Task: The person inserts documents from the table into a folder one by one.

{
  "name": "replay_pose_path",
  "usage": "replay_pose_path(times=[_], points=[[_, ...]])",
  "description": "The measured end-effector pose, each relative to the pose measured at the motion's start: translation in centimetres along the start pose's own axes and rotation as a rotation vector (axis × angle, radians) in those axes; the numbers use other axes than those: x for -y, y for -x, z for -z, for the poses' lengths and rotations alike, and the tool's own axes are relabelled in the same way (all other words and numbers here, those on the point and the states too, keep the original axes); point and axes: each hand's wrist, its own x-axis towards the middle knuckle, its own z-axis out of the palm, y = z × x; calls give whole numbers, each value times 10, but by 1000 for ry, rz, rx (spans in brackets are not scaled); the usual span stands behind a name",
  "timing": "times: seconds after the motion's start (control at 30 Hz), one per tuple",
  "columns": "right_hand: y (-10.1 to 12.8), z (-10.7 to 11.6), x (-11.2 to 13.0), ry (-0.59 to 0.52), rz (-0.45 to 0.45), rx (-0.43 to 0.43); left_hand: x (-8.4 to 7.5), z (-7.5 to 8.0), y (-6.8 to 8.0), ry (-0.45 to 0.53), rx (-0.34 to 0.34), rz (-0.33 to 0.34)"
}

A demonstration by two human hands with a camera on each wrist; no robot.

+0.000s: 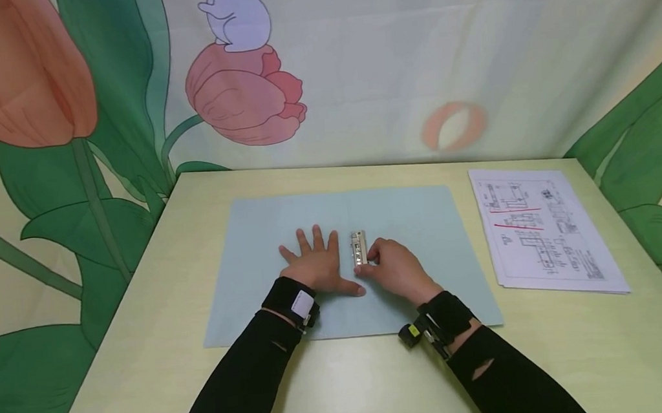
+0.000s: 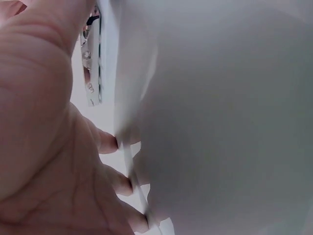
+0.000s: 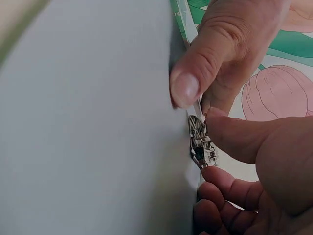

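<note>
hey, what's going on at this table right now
A person sits at a pale yellow table. The left hand presses flat, fingers spread, on a light blue sheet. The right hand pinches a small silver metal piece lying on that sheet. A printed diagram page lies off to the right.

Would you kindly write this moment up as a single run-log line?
left hand: flat on blue mat | right hand: pinches small metal piece on mat | printed sheets: right side of table, untouched
</note>
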Motion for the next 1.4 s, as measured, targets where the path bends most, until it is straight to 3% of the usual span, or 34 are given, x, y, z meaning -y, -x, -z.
replay_pose_path(times=[0.13, 0.37, 0.9, 1.13, 1.4], points=[[-1, 0, 1, -11, 1, 10, 6, -9, -12, 4, 19, 6], [0, 0, 1, -21, -4, 15, 0, 2, 3, -9, 11, 4], [-3, -2, -2, -16, 11, 16, 2, -2, -2, 4, -2, 10], [-5, -5, -2, 64, 43, -25, -1, 3, 3, -10, 11, 7], [-6, 6, 1, -20, -25, 68, 0, -6, -7, 9, 15, 18]])
